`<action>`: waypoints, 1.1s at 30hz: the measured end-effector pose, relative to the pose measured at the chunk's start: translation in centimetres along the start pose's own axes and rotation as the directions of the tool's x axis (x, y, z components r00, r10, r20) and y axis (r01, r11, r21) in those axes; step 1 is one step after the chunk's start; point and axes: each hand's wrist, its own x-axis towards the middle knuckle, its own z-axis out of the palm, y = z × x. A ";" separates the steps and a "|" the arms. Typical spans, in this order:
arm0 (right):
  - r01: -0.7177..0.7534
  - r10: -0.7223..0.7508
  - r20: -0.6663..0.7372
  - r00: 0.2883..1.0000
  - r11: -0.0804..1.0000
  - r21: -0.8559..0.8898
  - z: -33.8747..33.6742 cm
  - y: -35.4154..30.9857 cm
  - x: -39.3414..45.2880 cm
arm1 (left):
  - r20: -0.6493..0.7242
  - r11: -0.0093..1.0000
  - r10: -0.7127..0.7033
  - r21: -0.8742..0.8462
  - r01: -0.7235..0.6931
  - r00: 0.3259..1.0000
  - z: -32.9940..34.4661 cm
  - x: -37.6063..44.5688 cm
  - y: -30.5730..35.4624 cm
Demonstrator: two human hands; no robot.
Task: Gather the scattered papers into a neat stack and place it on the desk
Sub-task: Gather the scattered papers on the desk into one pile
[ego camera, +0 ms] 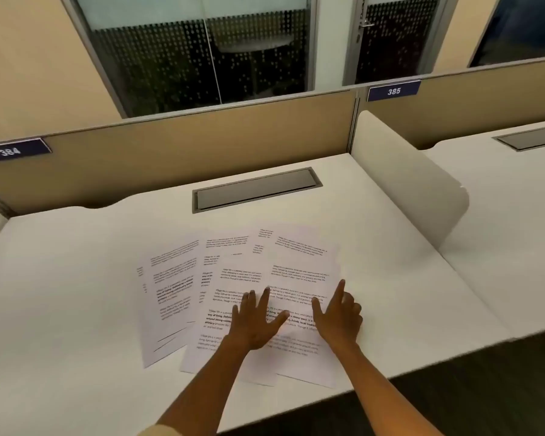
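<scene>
Your left hand (254,322) lies flat with fingers spread wide on the middle of the papers (239,297), holding nothing; your right hand (339,316) rests just beside it on the rightmost sheet (302,269), index finger stretched forward, the other fingers loosely curled, also gripping nothing; the sheets are fanned and overlapping on the desk (76,294), near its front edge, with one sheet (170,297) skewed off to the left and partly tucked under its neighbours

The step in hand looks like the gathering itself, and it is barely begun; press lightly with flat palms and sweep inward from both outer edges, so that the sheets slide over one another instead of buckling; bring the left outlier in first, since it sits furthest from the rest; once they overlap fully, pinch the pile at both short sides, stand it on edge and tap it on the desk to square it; watch the corners hanging near the front lip, which could slip off if you push towards yourself

The papers are thin white printed sheets, rectangular, limp and smooth, likely to cling and slide together; the desk is a matt off-white surface, flat and hard, with a long grey recessed cable cover (255,190) behind the papers; a rounded cream side divider (406,187) stands to the right, well apart from them
</scene>
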 end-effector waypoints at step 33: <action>-0.235 0.234 0.080 0.969 0.775 0.587 2.5 -7.7 -1.1 | -0.240 0.931 -0.163 -0.359 0.068 0.957 -5.3 4.2 -11.0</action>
